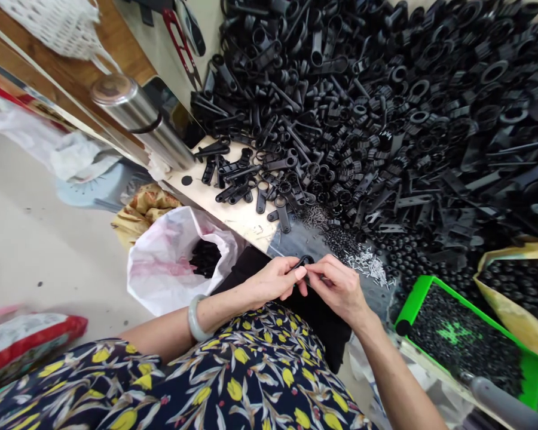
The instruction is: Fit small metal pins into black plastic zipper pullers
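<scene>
My left hand (281, 278) is closed around a small black plastic part (303, 261) whose curved end shows above the fingertips. Thumb and fingers of my right hand (336, 285) are pinched at the same part from the other side; whether a smaller piece sits between them is hidden. Both hands meet just off the table's front edge, above my lap. Close beyond them lie loose silver pins (370, 266), tiny dark pieces and a patch of small screws (316, 216). Several flat black arm-shaped parts (237, 179) rest on the bare tabletop to the left.
A large heap of black plastic parts (341, 107) covers the table. At right stand a green tray (424, 289) of small black pieces and a yellow bag (497, 292). A steel flask (143, 119) stands at left, above a white sack (156, 257). Red-handled scissors (179, 45) lie behind.
</scene>
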The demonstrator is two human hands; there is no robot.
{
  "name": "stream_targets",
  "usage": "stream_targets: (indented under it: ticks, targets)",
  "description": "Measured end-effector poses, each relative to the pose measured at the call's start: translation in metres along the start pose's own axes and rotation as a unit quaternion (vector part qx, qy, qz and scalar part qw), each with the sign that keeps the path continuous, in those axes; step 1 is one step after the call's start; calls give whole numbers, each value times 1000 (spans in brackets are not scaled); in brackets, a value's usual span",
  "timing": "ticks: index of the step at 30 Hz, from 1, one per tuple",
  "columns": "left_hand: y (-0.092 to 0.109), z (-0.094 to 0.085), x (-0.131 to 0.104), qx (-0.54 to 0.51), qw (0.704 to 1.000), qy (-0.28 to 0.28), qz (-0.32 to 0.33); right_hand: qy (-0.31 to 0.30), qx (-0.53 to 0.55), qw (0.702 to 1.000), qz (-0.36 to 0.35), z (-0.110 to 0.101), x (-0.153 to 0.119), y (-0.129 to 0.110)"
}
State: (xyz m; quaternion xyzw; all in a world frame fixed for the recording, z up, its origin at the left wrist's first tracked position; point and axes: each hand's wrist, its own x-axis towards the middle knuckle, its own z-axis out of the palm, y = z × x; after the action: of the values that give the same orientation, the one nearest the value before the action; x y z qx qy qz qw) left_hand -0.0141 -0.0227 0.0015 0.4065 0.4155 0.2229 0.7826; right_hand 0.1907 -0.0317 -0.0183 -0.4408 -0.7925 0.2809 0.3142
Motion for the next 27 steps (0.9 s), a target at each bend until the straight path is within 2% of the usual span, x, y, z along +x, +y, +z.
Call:
stream_targets:
  ticks: [6,12,19,27]
  targets:
    - [-2,-4,2,-31,999,-5,10,-10,-2,1000,15,-4,3,-8]
    - [-2,-14,4,-44,999,-12,15,-40,-67,992,104,-21,0,-27]
    - [-6,-18,2,-20,999,12,41,-38,-172,983,53,-10,-18,-36]
    - [-9,-20,3,16,998,13,61,-75,-224,970,67,-2,-14,-37]
